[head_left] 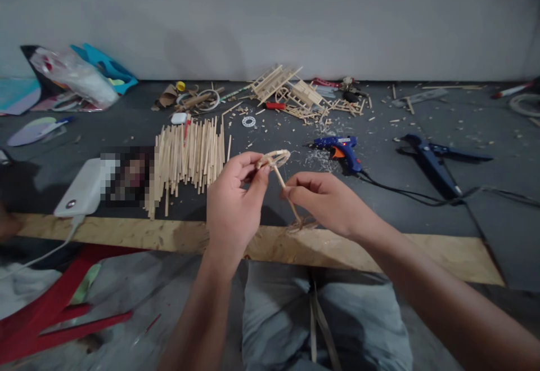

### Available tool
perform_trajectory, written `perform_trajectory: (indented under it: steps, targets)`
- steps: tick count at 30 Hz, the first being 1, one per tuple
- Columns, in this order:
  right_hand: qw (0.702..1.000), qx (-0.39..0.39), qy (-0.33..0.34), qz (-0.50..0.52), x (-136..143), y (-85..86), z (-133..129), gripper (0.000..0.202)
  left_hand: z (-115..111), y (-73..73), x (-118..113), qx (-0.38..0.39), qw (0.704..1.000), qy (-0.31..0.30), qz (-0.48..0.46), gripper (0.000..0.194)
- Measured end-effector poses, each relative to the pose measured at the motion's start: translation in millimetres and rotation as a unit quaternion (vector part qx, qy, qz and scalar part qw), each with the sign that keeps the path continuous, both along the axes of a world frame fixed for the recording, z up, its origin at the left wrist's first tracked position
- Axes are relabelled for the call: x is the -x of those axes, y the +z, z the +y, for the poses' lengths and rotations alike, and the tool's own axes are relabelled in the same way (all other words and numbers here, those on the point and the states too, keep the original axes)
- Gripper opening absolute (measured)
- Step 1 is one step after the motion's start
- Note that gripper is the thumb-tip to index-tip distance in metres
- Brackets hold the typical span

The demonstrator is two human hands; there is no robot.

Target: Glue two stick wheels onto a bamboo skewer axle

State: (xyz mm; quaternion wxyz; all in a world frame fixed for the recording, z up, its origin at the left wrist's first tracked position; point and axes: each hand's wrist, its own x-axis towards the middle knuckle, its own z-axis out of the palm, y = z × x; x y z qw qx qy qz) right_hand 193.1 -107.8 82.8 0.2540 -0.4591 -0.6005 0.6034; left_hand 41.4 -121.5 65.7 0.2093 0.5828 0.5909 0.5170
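Between my hands is a thin wooden stick (pixel 280 178) with a ring-shaped wooden wheel (pixel 276 154) at its upper end. A second round wooden piece (pixel 301 224) sits at its lower end, over the table's front edge and partly blurred. My left hand (pixel 234 202) is closed, thumb and fingers pinching the upper wheel where it meets the stick. My right hand (pixel 327 196) pinches the stick lower down, its fingertips closed around it. To the right, beyond my right hand, a blue hot glue gun (pixel 343 148) with an orange trigger lies on its side.
A row of wooden sticks (pixel 194 154) lies left of my hands. Wooden slatted structures (pixel 280 86) and offcuts stand at the back. A blue-handled cutter (pixel 430 160) and the glue gun's cord (pixel 405 193) lie right. A white power bank (pixel 80 188) lies at the left edge.
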Motion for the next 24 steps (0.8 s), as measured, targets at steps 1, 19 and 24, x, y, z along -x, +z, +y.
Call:
perform_trajectory:
  steps: [1,19,24]
  targets:
    - [1.000,-0.003,0.001,0.001,0.0,-0.2,0.4,0.014,-0.1,-0.3,0.1,0.001,1.000,0.000,0.001,0.023]
    - [1.000,-0.011,-0.008,-0.008,-1.0,-2.7,0.8,0.014,-2.5,1.1,2.9,-0.024,0.996,-0.029,0.083,0.023]
    - [1.000,-0.013,-0.012,-0.006,-0.6,-5.7,-0.1,0.016,-3.5,1.0,3.1,-0.032,0.993,-0.030,0.112,0.023]
